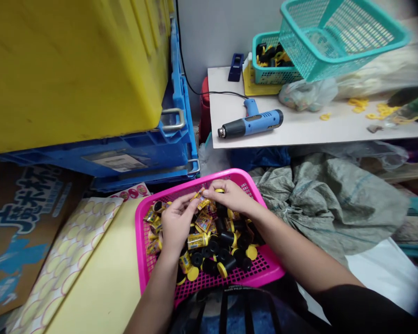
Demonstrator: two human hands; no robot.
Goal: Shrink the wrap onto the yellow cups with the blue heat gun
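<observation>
Over a pink plastic basket (pixel 261 271), my left hand (pixel 177 218) and my right hand (pixel 230 195) meet fingertip to fingertip. Between them is a small yellow printed wrapper (pixel 202 202), pinched from both sides. A yellow edge shows behind my right fingers, but I cannot make out what it belongs to. Below lie many small black canisters (pixel 227 239) with yellow caps, some loose yellow caps (pixel 192 273), and more flat printed wrappers (pixel 204 221). One canister (pixel 197 240) wears a yellow printed wrapper. The basket rests at my lap.
A white table (pixel 313 130) ahead bears a blue heat gun (pixel 252 124), a teal basket (pixel 275 76) of parts and an empty-looking teal basket (pixel 334 65). Yellow and blue crates (pixel 125 157) stand left. A grey sack (pixel 334 204) lies right, a cardboard box (pixel 24 232) far left.
</observation>
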